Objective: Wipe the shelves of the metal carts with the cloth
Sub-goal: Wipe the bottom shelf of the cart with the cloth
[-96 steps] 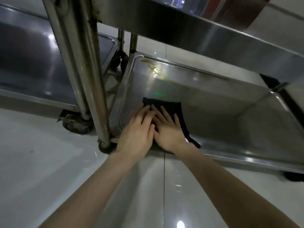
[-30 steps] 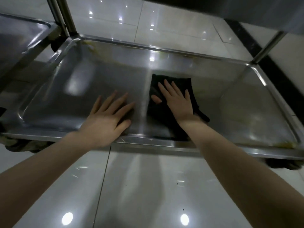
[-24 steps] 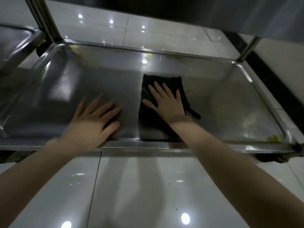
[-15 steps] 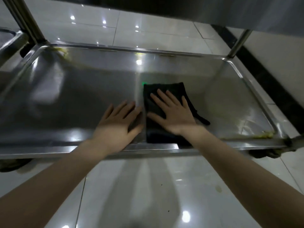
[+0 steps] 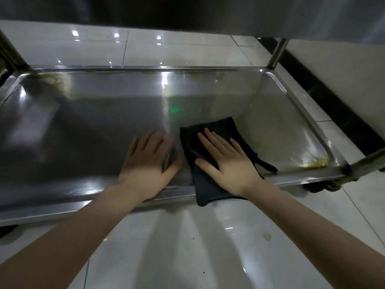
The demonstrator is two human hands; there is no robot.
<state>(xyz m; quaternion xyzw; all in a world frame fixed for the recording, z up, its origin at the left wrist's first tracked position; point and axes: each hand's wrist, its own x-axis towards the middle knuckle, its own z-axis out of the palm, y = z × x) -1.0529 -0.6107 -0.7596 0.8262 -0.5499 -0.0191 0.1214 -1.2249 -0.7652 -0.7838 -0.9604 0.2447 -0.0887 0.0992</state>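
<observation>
Underfoot, the glossy white tiled floor (image 5: 187, 247) fills most of the view, with a pale wall (image 5: 343, 80) and a dark skirting band (image 5: 333, 109) to the right. An upper shelf (image 5: 187, 13) of the cart hangs across the top and shades what is beneath. Below it the bottom shelf (image 5: 83, 132), a shallow stainless tray with a raised rim and rounded corners, sits low above the tiles. Its steel is smooth and mirror-bright, so it probably offers little grip, and the cloth should glide under modest pressure.

The cloth (image 5: 210, 190) is dark and folded to a rough rectangle. It lies right of the shelf's middle by the front rim, its near end drooping over that rim. It looks light, soft and limp, and will likely bunch if pushed from one edge. A flat palm on its middle seems the best hold, with the loose tail at its right side tucked under.

The right hand (image 5: 229, 163) does just that, flat on the cloth with fingers straight and spread. The left hand (image 5: 145, 167), slightly blurred, lies flat on bare steel just beside the cloth, fingers straight, holding nothing. Yellow residue (image 5: 314, 164) sits in the near right corner and a fainter smear (image 5: 54, 80) in the far left. Both look like work left to do.
</observation>
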